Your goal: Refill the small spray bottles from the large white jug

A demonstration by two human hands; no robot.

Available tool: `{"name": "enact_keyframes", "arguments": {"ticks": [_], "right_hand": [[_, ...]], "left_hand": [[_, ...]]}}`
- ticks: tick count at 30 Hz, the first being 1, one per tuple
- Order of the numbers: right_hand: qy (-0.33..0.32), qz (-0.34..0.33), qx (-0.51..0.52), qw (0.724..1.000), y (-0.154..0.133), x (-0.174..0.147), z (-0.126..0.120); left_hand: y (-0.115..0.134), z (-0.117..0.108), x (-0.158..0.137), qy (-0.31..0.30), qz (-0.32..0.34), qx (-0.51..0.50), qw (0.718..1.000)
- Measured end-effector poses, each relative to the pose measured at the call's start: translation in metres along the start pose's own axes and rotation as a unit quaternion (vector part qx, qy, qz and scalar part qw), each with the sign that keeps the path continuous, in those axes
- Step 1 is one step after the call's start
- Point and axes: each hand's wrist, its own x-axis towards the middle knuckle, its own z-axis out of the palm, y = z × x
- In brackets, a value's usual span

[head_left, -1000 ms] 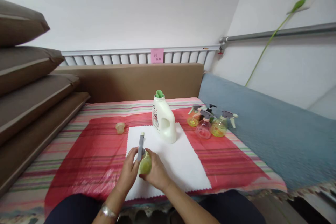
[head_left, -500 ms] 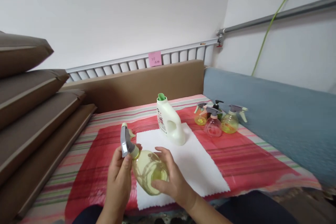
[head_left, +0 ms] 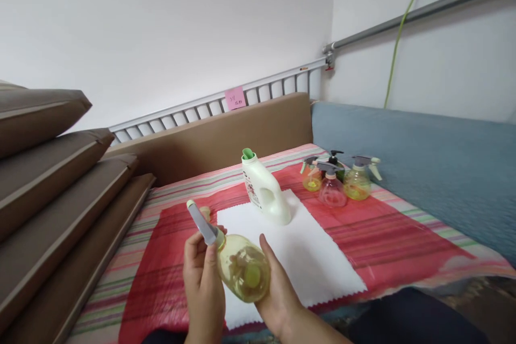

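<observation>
A see-through yellow spray bottle (head_left: 236, 263) with a grey spray head (head_left: 201, 221) is held tilted above the white cloth, its head up and to the left. My left hand (head_left: 205, 282) grips it around the neck, thumb in front. Against the base and right side rests my right hand (head_left: 280, 293), cupped with the thumb raised, its fingers partly hidden behind the bottle. Beyond them a pale green jug (head_left: 264, 188) with a handle and a green spout stands upright on the white cloth (head_left: 310, 258). Something small and pale (head_left: 205, 212) shows behind the spray head; its kind is unclear.
At the right stand several bottles: a pink spray bottle (head_left: 332, 192), a yellow one (head_left: 357, 183), an orange-yellow one (head_left: 312, 177) and a dark pump bottle (head_left: 335, 160). Stacked brown cushions (head_left: 60, 172) line the left. A blue padded side (head_left: 411, 156) bounds the right.
The spray bottle has turned in my hands, its head now seen more from behind. My right hand has shifted under the base. The whole view has tilted slightly.
</observation>
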Motion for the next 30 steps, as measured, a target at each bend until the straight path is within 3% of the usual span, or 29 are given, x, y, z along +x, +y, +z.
{"name": "enact_keyframes", "arguments": {"ticks": [6,10,15,17,20,25,30], "right_hand": [[0.083,0.097,-0.011,0.992,-0.004,0.002,-0.003],[-0.016,0.098,-0.012,0.995,-0.005,-0.004,-0.002],[-0.129,0.025,-0.003,0.991,-0.004,-0.010,-0.005],[-0.149,0.002,-0.005,0.989,-0.004,-0.010,-0.007],[-0.128,-0.015,-0.011,0.992,-0.003,-0.011,-0.009],[-0.080,-0.019,-0.013,0.996,-0.004,-0.013,-0.008],[-0.089,0.037,-0.035,0.995,-0.012,-0.019,-0.004]], "left_hand": [[-0.018,-0.007,-0.009,0.045,0.053,0.067,0.995],[-0.014,-0.007,-0.009,0.051,0.058,0.066,0.995],[0.000,-0.002,-0.006,0.089,0.015,0.049,0.995],[0.004,0.002,-0.005,0.094,0.000,0.030,0.995],[0.008,0.009,-0.002,0.100,-0.033,-0.002,0.994],[0.009,0.009,0.001,0.043,-0.057,-0.001,0.997],[0.000,0.000,0.007,-0.008,-0.092,-0.074,0.993]]}}
